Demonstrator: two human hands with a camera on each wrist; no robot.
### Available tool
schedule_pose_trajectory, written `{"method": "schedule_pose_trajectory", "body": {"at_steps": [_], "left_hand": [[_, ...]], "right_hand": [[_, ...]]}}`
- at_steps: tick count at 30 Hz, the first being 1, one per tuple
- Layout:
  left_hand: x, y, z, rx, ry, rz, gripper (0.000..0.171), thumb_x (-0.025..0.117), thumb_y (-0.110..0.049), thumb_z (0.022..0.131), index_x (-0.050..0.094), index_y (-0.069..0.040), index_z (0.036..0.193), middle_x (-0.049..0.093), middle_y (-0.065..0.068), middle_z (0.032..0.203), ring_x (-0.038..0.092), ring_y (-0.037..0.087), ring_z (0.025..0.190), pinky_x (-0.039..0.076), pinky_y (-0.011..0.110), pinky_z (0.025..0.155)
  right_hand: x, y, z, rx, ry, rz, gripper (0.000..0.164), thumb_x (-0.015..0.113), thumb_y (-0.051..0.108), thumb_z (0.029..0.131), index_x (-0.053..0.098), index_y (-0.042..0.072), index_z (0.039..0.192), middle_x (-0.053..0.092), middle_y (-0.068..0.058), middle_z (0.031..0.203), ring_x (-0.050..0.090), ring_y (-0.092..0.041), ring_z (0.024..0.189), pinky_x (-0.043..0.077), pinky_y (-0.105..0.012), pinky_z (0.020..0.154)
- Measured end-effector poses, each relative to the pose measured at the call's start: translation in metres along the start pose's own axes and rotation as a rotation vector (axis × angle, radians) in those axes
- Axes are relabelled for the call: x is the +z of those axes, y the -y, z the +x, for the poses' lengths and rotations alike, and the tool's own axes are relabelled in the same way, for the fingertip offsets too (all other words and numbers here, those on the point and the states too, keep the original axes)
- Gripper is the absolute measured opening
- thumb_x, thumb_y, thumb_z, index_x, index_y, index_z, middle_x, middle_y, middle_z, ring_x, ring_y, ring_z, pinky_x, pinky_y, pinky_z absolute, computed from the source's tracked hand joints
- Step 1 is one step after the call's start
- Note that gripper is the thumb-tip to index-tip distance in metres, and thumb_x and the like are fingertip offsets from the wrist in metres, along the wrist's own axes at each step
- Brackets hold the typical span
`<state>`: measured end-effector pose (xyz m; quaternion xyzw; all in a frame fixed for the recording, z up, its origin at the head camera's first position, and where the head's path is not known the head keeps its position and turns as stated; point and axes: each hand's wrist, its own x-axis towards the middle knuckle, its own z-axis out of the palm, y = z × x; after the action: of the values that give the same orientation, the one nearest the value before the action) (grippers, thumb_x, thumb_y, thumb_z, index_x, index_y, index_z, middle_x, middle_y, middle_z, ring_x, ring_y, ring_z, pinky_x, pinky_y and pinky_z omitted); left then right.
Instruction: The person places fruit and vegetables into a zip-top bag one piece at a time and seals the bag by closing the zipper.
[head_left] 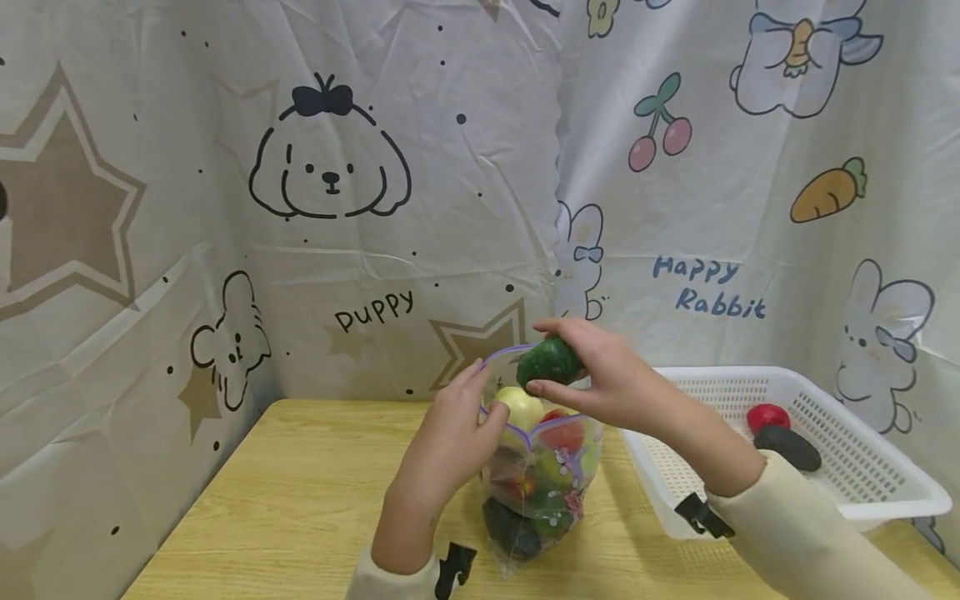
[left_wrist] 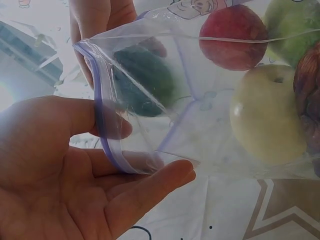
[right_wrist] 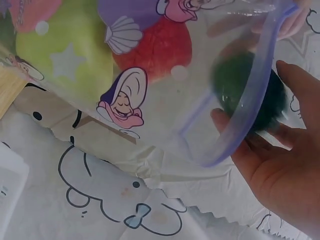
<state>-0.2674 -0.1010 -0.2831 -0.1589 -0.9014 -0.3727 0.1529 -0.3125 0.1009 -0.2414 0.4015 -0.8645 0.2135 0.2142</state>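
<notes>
A clear zip bag with a purple zip edge stands open on the table, packed with fruit and vegetables. My left hand holds its rim, some fingers inside and one outside in the left wrist view. My right hand grips a dark green, bumpy, oval vegetable at the bag's mouth. Through the plastic, the left wrist view shows that green vegetable just inside the opening. Below it in the bag are a pale yellow apple-like fruit, a red round fruit and a green one.
To the right stands a white perforated plastic basket holding a red fruit and a dark oval, avocado-like one. The wooden table ends against a printed cloth hung behind and at both sides.
</notes>
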Motion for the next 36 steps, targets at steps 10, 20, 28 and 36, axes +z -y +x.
{"method": "schedule_pose_trajectory", "body": {"at_steps": [10,20,28,36], "left_hand": [[0.003,0.001,0.001,0.019,-0.017,0.005,0.052,0.046,-0.022,0.09,0.043,0.002,0.137,0.038,0.02,0.148,0.052,0.023,0.105,0.047,0.04,0.083],[0.004,0.001,0.001,0.021,-0.02,0.005,0.052,0.046,-0.022,0.09,0.044,0.001,0.136,0.039,0.019,0.148,0.043,0.026,0.126,0.046,0.043,0.091],[0.005,0.001,0.001,0.023,-0.023,-0.003,0.052,0.046,-0.021,0.09,0.043,0.002,0.137,0.038,0.019,0.148,0.033,0.028,0.134,0.044,0.043,0.098],[0.003,0.001,0.001,0.031,-0.028,0.003,0.052,0.045,-0.02,0.09,0.043,0.001,0.138,0.037,0.019,0.148,0.059,0.023,0.099,0.048,0.039,0.082]], "right_hand": [[0.002,0.003,-0.006,0.022,0.042,0.02,0.039,0.061,0.03,0.088,0.054,0.011,0.121,0.061,-0.008,0.118,0.063,-0.016,0.087,0.058,-0.026,0.063],[0.0,-0.006,-0.016,0.013,-0.004,-0.048,0.031,0.062,0.026,0.087,0.057,0.014,0.115,0.064,-0.004,0.111,0.061,-0.015,0.092,0.058,-0.031,0.068],[-0.007,-0.041,-0.053,0.127,-0.14,-0.142,0.031,0.064,0.02,0.085,0.058,0.01,0.114,0.061,-0.008,0.113,0.057,-0.026,0.105,0.054,-0.051,0.084],[-0.022,-0.098,-0.109,0.301,-0.142,-0.17,0.029,0.058,0.019,0.09,0.055,0.003,0.114,0.056,-0.021,0.114,0.053,-0.036,0.1,0.054,-0.057,0.071]]}}
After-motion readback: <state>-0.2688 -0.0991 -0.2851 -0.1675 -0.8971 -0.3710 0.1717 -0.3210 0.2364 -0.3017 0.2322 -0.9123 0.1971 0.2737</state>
